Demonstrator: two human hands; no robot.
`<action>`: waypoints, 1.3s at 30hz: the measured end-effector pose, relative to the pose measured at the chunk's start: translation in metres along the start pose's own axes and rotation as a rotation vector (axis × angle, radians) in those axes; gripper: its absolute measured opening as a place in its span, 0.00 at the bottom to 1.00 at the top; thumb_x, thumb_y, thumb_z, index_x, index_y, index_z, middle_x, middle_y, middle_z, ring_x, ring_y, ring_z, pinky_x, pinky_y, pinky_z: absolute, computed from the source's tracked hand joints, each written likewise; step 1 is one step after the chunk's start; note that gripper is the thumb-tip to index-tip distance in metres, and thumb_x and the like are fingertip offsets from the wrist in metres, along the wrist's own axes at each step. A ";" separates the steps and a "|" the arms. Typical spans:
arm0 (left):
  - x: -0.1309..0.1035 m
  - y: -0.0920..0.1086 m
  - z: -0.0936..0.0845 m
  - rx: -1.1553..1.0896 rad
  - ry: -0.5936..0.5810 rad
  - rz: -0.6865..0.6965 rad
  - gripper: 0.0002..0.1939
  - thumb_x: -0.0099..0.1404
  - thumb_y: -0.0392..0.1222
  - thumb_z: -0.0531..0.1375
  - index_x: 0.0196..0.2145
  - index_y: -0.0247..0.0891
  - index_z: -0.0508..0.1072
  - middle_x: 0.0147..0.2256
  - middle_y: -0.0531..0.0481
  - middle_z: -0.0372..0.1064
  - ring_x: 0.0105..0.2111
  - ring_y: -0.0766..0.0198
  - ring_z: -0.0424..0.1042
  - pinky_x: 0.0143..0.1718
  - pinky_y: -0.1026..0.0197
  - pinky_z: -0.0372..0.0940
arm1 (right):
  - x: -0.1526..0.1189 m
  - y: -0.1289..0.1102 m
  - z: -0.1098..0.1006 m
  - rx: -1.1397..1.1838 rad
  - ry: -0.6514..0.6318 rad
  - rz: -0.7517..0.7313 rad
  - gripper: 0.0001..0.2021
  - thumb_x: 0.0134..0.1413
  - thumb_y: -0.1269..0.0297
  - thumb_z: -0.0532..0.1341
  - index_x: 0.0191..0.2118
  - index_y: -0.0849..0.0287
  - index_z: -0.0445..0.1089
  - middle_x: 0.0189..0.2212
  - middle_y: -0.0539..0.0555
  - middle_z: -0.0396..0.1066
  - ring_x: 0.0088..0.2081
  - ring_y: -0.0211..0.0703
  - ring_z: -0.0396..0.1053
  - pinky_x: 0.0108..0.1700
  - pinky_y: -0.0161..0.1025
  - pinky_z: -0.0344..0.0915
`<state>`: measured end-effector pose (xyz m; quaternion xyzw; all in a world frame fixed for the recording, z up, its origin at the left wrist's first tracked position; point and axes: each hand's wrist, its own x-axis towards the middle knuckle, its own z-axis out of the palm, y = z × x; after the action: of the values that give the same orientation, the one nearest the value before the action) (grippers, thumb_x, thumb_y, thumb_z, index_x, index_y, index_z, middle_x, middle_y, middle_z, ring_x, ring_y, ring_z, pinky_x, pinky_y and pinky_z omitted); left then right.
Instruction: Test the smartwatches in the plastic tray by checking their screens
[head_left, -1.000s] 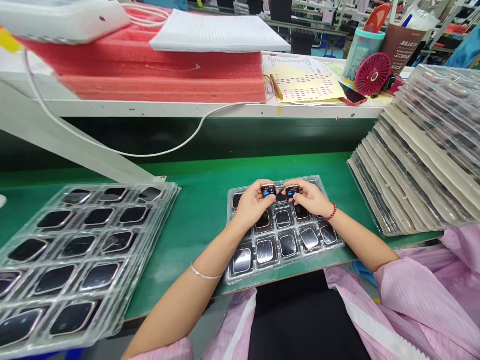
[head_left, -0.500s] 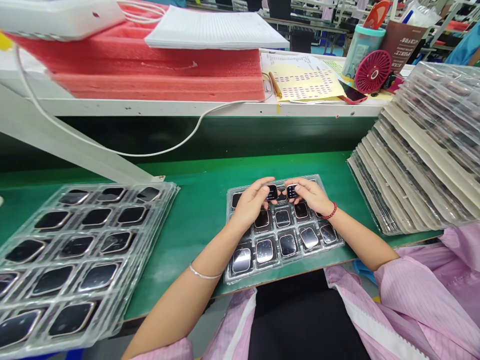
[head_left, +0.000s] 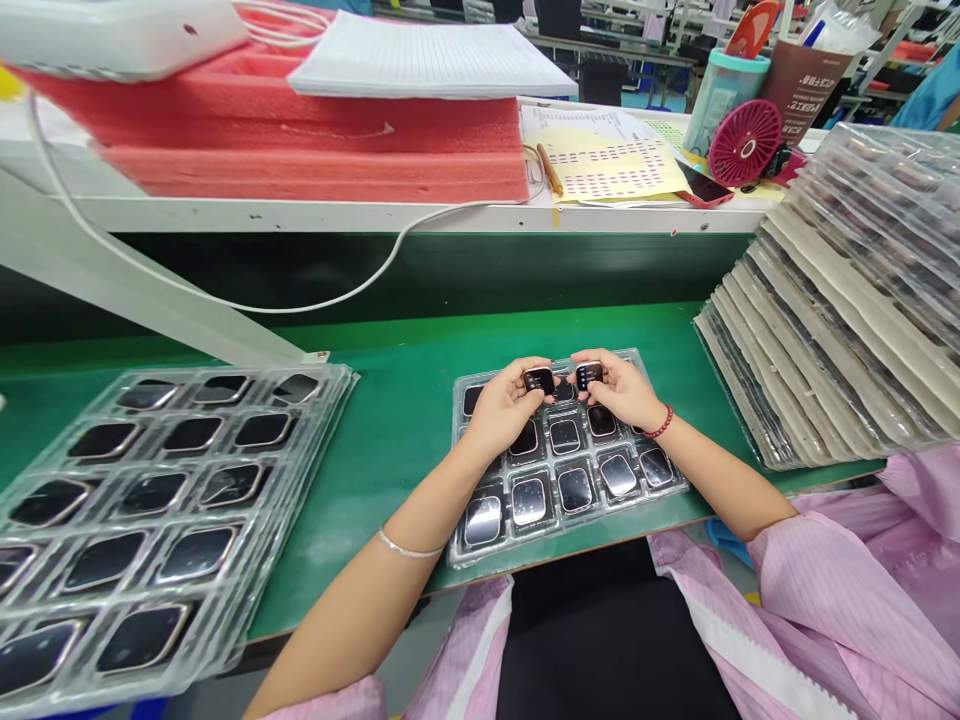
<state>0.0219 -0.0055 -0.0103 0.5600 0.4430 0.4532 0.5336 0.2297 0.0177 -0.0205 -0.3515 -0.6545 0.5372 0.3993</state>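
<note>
My left hand (head_left: 504, 405) is closed round a smartwatch body (head_left: 538, 380) without a strap, its screen lit with small text. In my right hand (head_left: 626, 392) is a second smartwatch (head_left: 589, 374), also lit, with my thumb at the lower part of its screen. Both are held side by side just above the far part of a clear plastic tray (head_left: 495, 556). Several dark-screened watch bodies, such as one watch (head_left: 575, 490) in the front row, lie in its pockets. My hands hide some far pockets.
At left stands a stack of clear trays (head_left: 300, 500) filled with watch bodies. A tall stack of trays (head_left: 840, 350) leans at right. Behind, a white shelf (head_left: 450, 217) carries red foam (head_left: 315, 150), a notebook (head_left: 435, 60), a phone (head_left: 705, 186) and a pink fan (head_left: 745, 142). A white cable (head_left: 300, 308) hangs down.
Both thumbs have shifted down, uncovering more of the two screens. The right watch has risen slightly and its display looks different. The trays have stayed in place.
</note>
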 end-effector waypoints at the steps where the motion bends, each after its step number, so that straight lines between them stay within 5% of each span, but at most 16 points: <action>1: 0.000 0.000 0.000 0.000 -0.008 0.000 0.21 0.56 0.37 0.61 0.49 0.37 0.68 0.42 0.45 0.75 0.37 0.60 0.76 0.41 0.57 0.71 | 0.000 -0.001 0.000 -0.015 -0.008 -0.004 0.21 0.52 0.72 0.59 0.54 0.60 0.64 0.44 0.57 0.74 0.35 0.39 0.76 0.37 0.37 0.75; 5: -0.001 0.001 0.001 -0.018 -0.012 0.009 0.23 0.54 0.35 0.61 0.50 0.37 0.68 0.42 0.46 0.76 0.41 0.59 0.76 0.41 0.58 0.70 | -0.001 -0.004 0.001 -0.047 -0.031 -0.027 0.22 0.49 0.74 0.58 0.53 0.59 0.65 0.46 0.57 0.74 0.38 0.41 0.76 0.40 0.40 0.75; 11: 0.001 0.000 -0.001 0.019 0.014 0.000 0.16 0.59 0.45 0.61 0.44 0.36 0.73 0.33 0.47 0.76 0.27 0.62 0.75 0.22 0.65 0.62 | -0.002 -0.002 0.000 -0.030 -0.003 0.022 0.15 0.58 0.66 0.56 0.50 0.61 0.68 0.40 0.57 0.76 0.32 0.38 0.76 0.32 0.34 0.73; 39: 0.000 -0.002 0.000 0.037 0.009 -0.015 0.14 0.59 0.43 0.61 0.43 0.37 0.74 0.34 0.47 0.77 0.26 0.61 0.76 0.23 0.64 0.61 | -0.003 -0.001 0.000 -0.004 -0.017 0.041 0.13 0.57 0.66 0.58 0.47 0.61 0.69 0.39 0.55 0.77 0.31 0.38 0.76 0.35 0.37 0.75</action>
<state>0.0218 -0.0057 -0.0119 0.5644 0.4580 0.4432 0.5246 0.2306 0.0150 -0.0194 -0.3607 -0.6517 0.5471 0.3820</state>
